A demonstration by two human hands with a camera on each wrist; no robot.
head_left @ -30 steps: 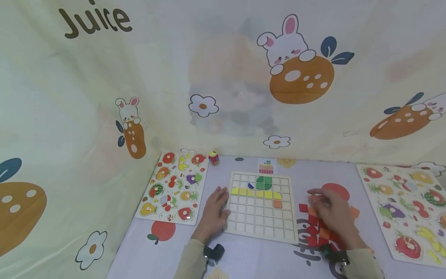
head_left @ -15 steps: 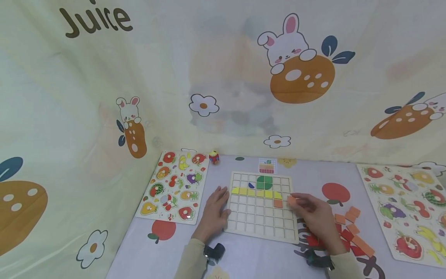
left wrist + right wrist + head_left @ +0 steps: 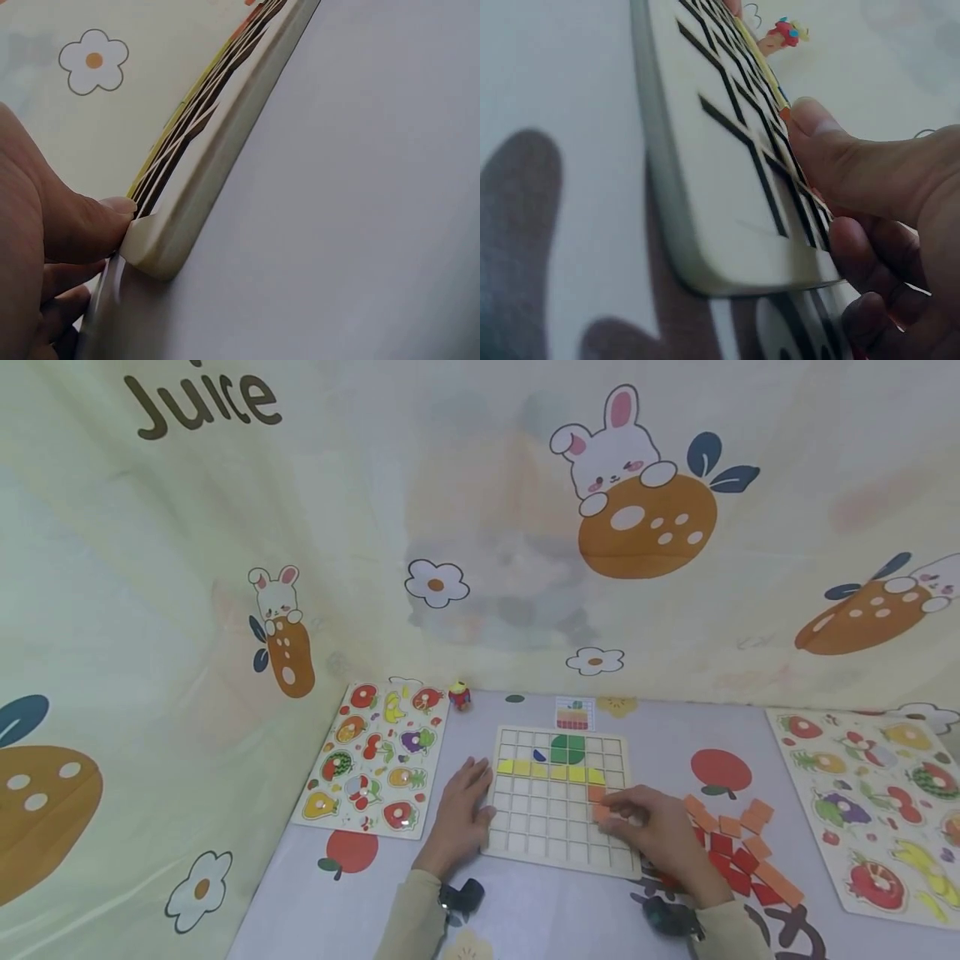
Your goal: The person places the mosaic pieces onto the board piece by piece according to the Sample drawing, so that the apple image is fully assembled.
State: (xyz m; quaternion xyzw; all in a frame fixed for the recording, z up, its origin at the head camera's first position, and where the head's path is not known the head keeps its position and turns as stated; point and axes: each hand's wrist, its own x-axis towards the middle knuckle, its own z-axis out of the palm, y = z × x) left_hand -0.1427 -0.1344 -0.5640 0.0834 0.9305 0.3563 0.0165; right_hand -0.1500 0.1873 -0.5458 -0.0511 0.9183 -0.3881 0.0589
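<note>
A pale wooden grid board (image 3: 537,842) lies on the cloth. It bears green tiles (image 3: 567,749), a small blue piece (image 3: 539,755), a row of yellow tiles (image 3: 543,771) and one orange tile (image 3: 596,793). My left hand (image 3: 457,822) rests along the board's left edge, its thumb (image 3: 82,225) touching the rim in the left wrist view. Over the right part of the grid, my right hand (image 3: 656,827) pinches another orange tile (image 3: 601,812), just below the one in the grid. From the right wrist, thumb and fingers mostly hide the held tile.
Loose red and orange tiles (image 3: 738,852) lie right of the board. Fruit puzzle boards stand left (image 3: 352,827) and right (image 3: 855,893). Behind the grid are a small picture card (image 3: 574,715) and a tiny figurine (image 3: 460,696). A printed curtain (image 3: 510,527) closes off the back.
My right hand has gone from the loose tile pile to the grid, bringing an orange tile leftward onto the board. My left hand has stayed at the left edge.
</note>
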